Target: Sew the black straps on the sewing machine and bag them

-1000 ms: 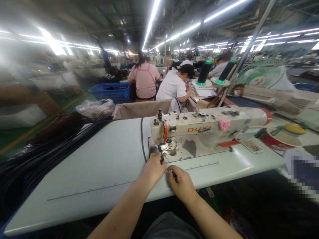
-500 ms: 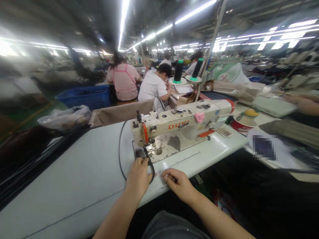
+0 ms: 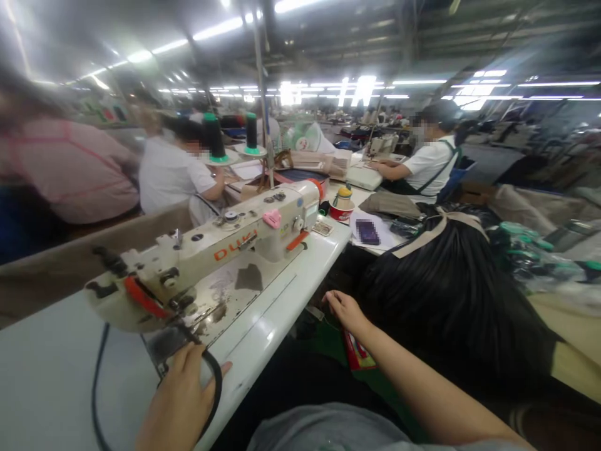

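Observation:
My left hand (image 3: 181,391) rests on the white table at the needle end of a sewing machine (image 3: 248,235), fingers bent onto a narrow black strap (image 3: 216,376). The strap loops round past my thumb, and another length (image 3: 97,388) of it curves down on the table left of the hand. My right hand (image 3: 348,313) is off the table's front edge, in the air, left of a large bundle of black strips (image 3: 451,282). Its fingers are drawn together at the tips; whatever they hold, if anything, cannot be made out.
A light band (image 3: 422,241) ties the black bundle. Beyond the machine stand a red-and-white bowl (image 3: 341,212), a phone (image 3: 367,232) on white paper and two black thread cones (image 3: 215,141). Co-workers sit ahead and to the right. Plastic-wrapped green items (image 3: 526,250) lie far right.
The view has swung to the right, bringing the black bundle into sight. My right hand has left the table top and moved right, toward the bundle. My left hand stays with the strap at the needle.

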